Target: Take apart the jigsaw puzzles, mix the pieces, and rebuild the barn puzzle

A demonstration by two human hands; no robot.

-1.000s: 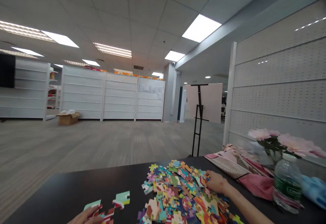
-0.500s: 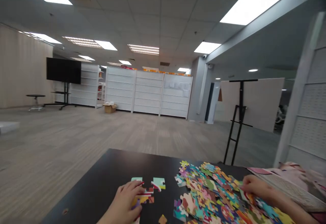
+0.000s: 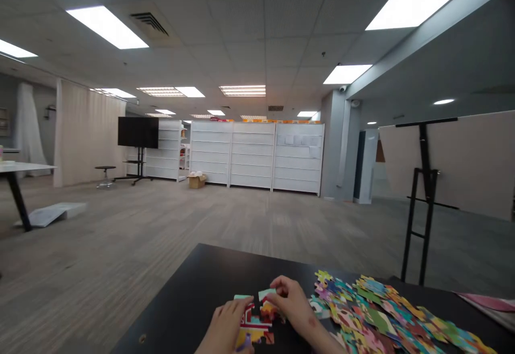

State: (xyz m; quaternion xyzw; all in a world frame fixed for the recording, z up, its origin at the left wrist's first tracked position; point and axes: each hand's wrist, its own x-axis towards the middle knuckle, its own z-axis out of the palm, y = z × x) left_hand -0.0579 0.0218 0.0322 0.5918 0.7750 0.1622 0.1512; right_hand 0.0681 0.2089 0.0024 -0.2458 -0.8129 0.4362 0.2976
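Right hand [image 3: 292, 301], puzzle piece [image 3: 264, 293] in grip

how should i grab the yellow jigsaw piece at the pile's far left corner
Probably pinch the yellow jigsaw piece by its outer edge, coming from the left: that side faces black tabletop, while the jigsaw pile crowds its near side.

Premises: a large open-plan commercial interior, either office or showroom; which of these cannot be determined. Evidence: gridded ceiling [image 3: 233, 37] with recessed light panels [image 3: 348, 74] and an air vent [image 3: 151, 23]; a ceiling camera [image 3: 343, 88] near a grey column [image 3: 329, 145]; carpeted floor [image 3: 249, 220]. Far side: white shelving units [image 3: 251, 155]. Far left: black screen [image 3: 138, 132] on a floor stand [image 3: 140, 156], round stool [image 3: 105, 168], pale curtain [image 3: 92, 134]. Right: a board [image 3: 475, 166] on a black easel [image 3: 427, 182].
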